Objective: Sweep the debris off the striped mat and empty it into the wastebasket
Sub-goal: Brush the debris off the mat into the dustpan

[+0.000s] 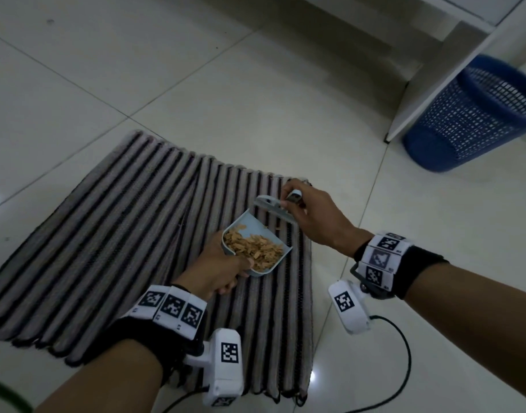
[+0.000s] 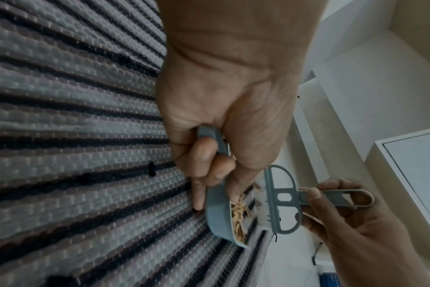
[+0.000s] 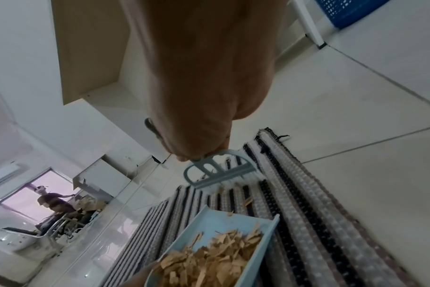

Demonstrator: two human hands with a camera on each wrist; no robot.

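Observation:
A striped grey-and-black mat (image 1: 112,234) lies on the tiled floor. My left hand (image 1: 217,269) grips the handle of a light blue dustpan (image 1: 270,231), tilted above the mat and holding a heap of tan wood-chip debris (image 1: 255,248). My right hand (image 1: 309,216) pinches the handle of a small grey-blue brush (image 1: 270,205) just beyond the pan's open lip, bristles down at the mat. In the left wrist view the pan (image 2: 216,213) and brush (image 2: 282,198) sit side by side. A few chips (image 3: 248,202) lie loose on the mat (image 3: 307,203) past the pan (image 3: 221,221).
A blue mesh wastebasket (image 1: 476,114) stands at the upper right beside a white cabinet panel (image 1: 452,73). Black cables (image 1: 404,353) trail from the wrist cameras over the floor. In the right wrist view another person (image 3: 54,200) stands far off by a window.

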